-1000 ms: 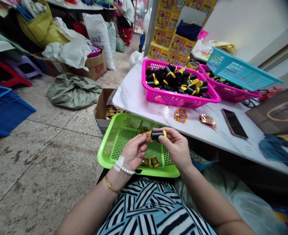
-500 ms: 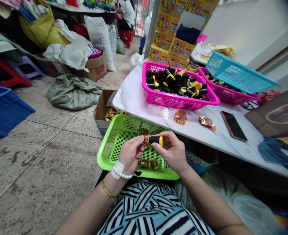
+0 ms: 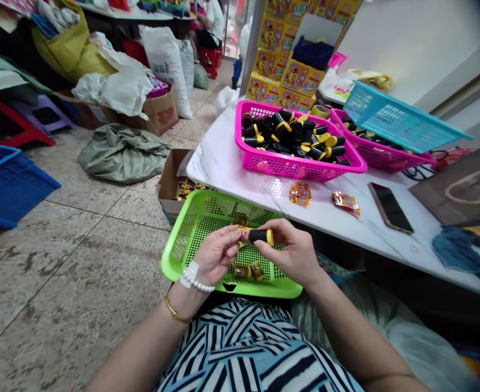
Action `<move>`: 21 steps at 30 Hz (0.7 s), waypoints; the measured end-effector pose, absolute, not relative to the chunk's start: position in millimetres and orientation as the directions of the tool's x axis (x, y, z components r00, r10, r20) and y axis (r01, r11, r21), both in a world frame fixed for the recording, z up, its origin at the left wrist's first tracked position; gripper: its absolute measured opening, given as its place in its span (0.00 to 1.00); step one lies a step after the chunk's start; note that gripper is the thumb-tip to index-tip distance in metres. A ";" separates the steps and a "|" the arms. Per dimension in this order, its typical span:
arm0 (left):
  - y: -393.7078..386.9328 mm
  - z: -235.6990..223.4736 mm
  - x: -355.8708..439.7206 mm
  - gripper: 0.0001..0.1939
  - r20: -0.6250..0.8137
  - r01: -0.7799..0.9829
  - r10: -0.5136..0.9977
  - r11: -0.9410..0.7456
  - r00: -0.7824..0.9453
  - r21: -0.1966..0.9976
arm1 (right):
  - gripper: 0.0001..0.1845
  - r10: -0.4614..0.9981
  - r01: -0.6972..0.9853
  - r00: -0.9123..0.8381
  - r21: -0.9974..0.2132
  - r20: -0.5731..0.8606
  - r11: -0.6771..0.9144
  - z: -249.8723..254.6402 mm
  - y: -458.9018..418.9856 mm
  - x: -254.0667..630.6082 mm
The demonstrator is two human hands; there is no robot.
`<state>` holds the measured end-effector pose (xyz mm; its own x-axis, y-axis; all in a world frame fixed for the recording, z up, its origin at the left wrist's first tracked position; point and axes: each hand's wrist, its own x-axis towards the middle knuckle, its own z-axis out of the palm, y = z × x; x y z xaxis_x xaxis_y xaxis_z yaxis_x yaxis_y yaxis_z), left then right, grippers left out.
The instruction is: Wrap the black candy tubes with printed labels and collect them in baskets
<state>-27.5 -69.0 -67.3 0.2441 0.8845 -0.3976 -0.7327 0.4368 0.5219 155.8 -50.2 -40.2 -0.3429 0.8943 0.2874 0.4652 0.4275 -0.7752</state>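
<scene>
Over the green basket point(image 3: 174, 261), my right hand point(image 3: 291, 247) grips a small black cylinder with a yellow cap point(image 3: 259, 236) by its capped end. My left hand point(image 3: 219, 247) pinches a printed orange wrapper sleeve point(image 3: 244, 234), which lies around the cylinder's other end; how far it covers the cylinder is partly hidden by my fingers. Below my hands, wrapped pieces point(image 3: 242, 271) lie in the green basket, with another near its far side. A pink basket point(image 3: 301, 170) on the table holds many black cylinders with yellow caps.
On the white table point(image 3: 264, 198) lie two small stacks of printed wrappers point(image 3: 301, 194), a phone point(image 3: 390, 207) and a brown paper bag point(image 3: 462, 190). A blue basket point(image 3: 403, 117) rests on a second pink basket. A cardboard box point(image 3: 168, 177) stands left; a person point(image 3: 213, 24) sits far back.
The wrapper sleeve shows a little more around the cylinder's left end, beside my left fingers. My left wrist has shifted slightly left; both hands keep their hold.
</scene>
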 end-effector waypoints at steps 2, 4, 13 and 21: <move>-68.4 -69.5 -27.7 0.11 -0.404 -0.727 0.879 0.449 0.254 0.520 | 0.11 0.879 0.478 -0.368 -0.750 0.302 0.457 -39.0 -50.5 155.7; -68.0 -71.8 -28.5 0.10 -0.407 -0.716 0.872 0.466 0.271 0.521 | 0.12 0.871 0.416 -0.401 -0.791 0.284 0.449 -38.9 -50.7 156.1; -73.8 -69.8 -26.7 0.12 -0.373 -0.694 0.906 0.400 0.200 0.599 | 0.11 0.889 0.431 -0.429 -0.829 0.158 0.355 -29.6 -49.3 156.1; -78.4 -65.6 -31.0 0.17 -0.415 -0.615 0.904 0.389 0.108 0.686 | 0.13 0.930 0.313 -0.314 -0.904 0.192 0.292 -42.1 -59.4 151.6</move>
